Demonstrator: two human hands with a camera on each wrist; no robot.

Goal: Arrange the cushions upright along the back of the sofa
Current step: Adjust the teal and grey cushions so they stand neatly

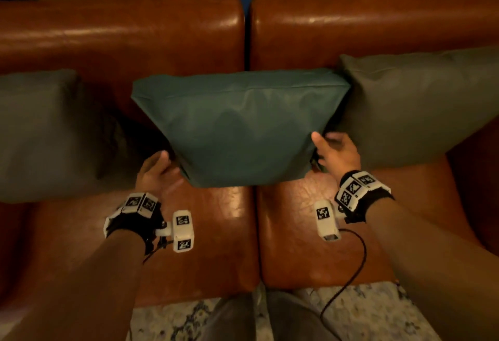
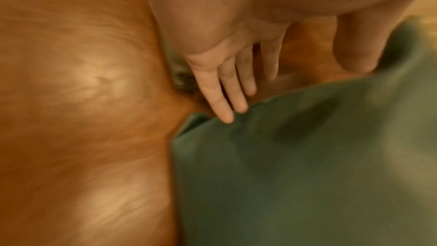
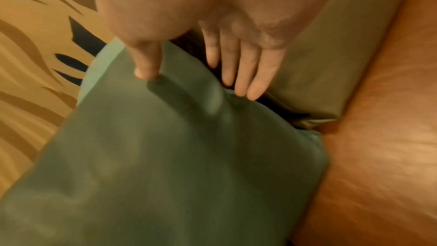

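Note:
A teal cushion [image 1: 237, 124] stands tilted back against the backrest [image 1: 121, 35] of a brown leather sofa, at its middle. My left hand [image 1: 156, 170] is at the cushion's lower left corner. In the left wrist view its straight fingers [image 2: 236, 85] touch the teal cushion [image 2: 295, 175] at its edge, thumb held apart. My right hand [image 1: 334, 149] is at the lower right side. There the thumb [image 3: 144, 63] rests on the teal cushion [image 3: 165, 156] and the straight fingers [image 3: 248, 66] lie along its side.
A grey cushion [image 1: 40, 135] leans at the left and an olive cushion [image 1: 421, 108] at the right, the latter touching the teal one. Bare seat leather [image 1: 216, 232] lies in front. A black cable [image 1: 359, 259] hangs from my right wrist over patterned carpet [image 1: 351, 313].

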